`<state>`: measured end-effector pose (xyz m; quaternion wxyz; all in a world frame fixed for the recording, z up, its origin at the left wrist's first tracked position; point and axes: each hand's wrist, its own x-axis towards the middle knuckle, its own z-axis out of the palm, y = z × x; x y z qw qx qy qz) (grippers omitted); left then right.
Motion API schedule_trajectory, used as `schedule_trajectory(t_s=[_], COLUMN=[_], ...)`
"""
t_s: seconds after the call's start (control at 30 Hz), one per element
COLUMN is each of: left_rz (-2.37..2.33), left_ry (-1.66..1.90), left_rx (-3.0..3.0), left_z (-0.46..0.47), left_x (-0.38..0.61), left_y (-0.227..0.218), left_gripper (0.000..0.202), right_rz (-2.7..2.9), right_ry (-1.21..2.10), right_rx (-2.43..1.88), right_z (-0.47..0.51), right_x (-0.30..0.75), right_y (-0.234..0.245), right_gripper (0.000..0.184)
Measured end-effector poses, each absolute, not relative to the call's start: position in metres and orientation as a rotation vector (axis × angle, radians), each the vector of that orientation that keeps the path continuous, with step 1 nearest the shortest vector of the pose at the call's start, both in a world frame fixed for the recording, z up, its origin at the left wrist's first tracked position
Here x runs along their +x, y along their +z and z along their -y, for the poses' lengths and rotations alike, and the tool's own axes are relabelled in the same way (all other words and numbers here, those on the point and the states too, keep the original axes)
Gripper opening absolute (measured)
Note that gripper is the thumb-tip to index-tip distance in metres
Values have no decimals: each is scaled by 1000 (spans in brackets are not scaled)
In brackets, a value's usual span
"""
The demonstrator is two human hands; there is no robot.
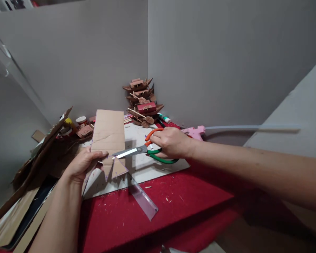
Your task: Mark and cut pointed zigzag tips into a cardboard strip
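My left hand (81, 162) pinches a rectangular piece of cardboard (108, 130) near its lower left edge, holding it above a white board (144, 170). My right hand (171, 142) grips a pair of scissors (140, 150) by its orange and green handles. The blades lie across the lower part of the cardboard, where a triangular flap (119, 168) with purple marked edges hangs beside a narrower pointed piece. Whether the blades are fully closed on the cardboard is hard to tell. Below, a clear ruler (143, 200) lies partly over the red table cover.
Brown cardboard model boats (143, 105) are stacked in the back corner. Behind my right hand lies a pink glue gun (196, 133) with a long clear glue stick (252, 127). Large cardboard sheets (39, 165) lean at the left. Small scraps dot the red cloth (179, 207).
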<state>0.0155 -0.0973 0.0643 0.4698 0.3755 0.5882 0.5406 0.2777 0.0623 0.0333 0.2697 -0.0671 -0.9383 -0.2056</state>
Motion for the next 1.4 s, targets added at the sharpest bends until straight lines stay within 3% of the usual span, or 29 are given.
schedule_trajectory(t_s=[0.47, 0.8, 1.0, 1.2, 1.4], left_rz=[-1228, -1256, -1295, -1284, -1273], left_ry=[1392, 1375, 1418, 1637, 1836], left_rx=[905, 895, 919, 916, 893], left_z=[106, 98, 95, 105, 107], left_x=[1, -1, 2, 9, 14], left_y=[64, 51, 51, 70, 74], left_gripper=[29, 31, 28, 36, 40], right_rz=[2613, 2684, 2675, 2568, 2318], right_ry=[-640, -534, -394, -164, 178], right_rx=[-206, -283, -265, -246, -488], right_z=[-51, -44, -46, -35, -19], right_x=[269, 278, 281, 282, 271], right_y=[60, 45, 29, 24, 18], right_gripper=[31, 33, 29, 36, 44])
